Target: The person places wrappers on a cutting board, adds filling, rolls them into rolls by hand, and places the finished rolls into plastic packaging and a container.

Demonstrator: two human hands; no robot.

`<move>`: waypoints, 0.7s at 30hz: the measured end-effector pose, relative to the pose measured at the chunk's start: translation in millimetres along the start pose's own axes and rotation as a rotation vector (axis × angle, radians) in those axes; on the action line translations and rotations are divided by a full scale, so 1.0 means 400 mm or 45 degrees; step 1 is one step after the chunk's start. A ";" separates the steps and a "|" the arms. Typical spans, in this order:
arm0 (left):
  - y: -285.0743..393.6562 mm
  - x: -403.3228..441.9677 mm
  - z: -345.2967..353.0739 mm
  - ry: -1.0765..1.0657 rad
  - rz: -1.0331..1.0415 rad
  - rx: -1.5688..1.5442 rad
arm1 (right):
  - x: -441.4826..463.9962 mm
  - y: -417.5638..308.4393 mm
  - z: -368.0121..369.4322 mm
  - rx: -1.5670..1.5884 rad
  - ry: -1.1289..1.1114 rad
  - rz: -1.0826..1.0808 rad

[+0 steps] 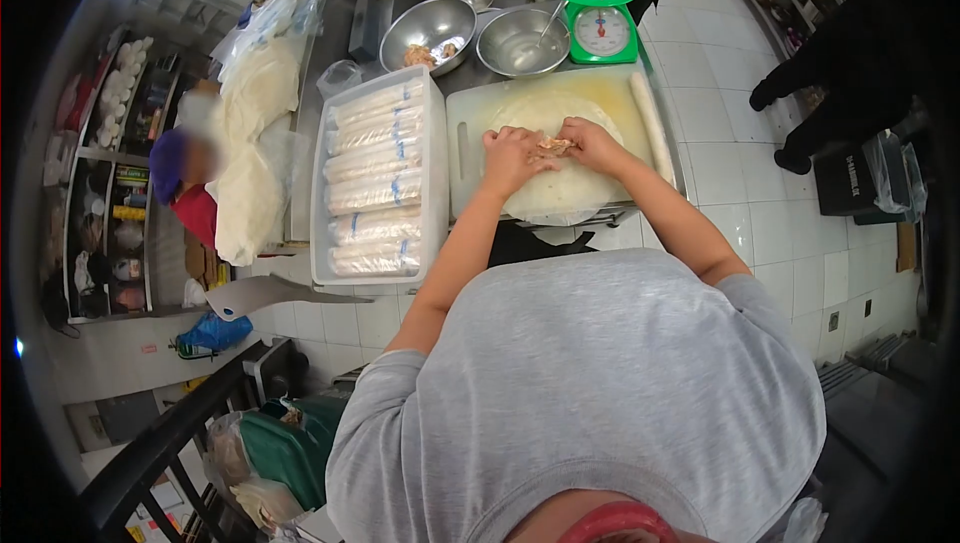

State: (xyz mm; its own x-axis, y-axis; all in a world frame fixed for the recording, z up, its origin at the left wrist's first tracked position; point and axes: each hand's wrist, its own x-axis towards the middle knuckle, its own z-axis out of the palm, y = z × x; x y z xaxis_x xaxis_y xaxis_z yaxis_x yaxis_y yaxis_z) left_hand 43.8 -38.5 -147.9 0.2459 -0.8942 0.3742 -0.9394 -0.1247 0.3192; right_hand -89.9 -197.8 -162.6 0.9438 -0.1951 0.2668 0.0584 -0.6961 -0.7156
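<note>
both arms reach forward from the shoulders, bare below the short sleeves, and converge toward the hands. the left forearm [455,255] runs forward and slants inward; the right forearm [672,218] slants more sharply inward, its elbow bent outward. the left hand [513,157] is back up, fingers bent, thumb set apart and pointing right. the right hand [596,147] faces it, fingers curled inward. the hands sit close together; how firmly their fingertips close is unclear.

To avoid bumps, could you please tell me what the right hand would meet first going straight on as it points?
The right hand would likely meet the orange-brown mixture first, then the left hand, though depth is unclear.
</note>
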 end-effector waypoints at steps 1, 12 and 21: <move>0.012 0.000 -0.010 0.028 -0.008 -0.029 | -0.003 -0.014 -0.014 0.098 0.027 0.030; 0.046 0.015 0.023 0.094 0.067 0.089 | -0.040 -0.003 -0.057 0.076 0.035 0.008; 0.048 0.041 0.025 -0.008 0.052 0.015 | -0.057 -0.021 -0.088 -0.021 -0.040 0.153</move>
State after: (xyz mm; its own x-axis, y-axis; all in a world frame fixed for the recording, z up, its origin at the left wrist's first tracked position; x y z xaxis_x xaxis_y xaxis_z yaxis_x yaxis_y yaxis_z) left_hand 27.4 -59.8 -144.3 0.2059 -0.9013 0.3811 -0.9513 -0.0931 0.2939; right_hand -123.3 -212.0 -139.9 0.9533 -0.2564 0.1595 -0.0608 -0.6803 -0.7304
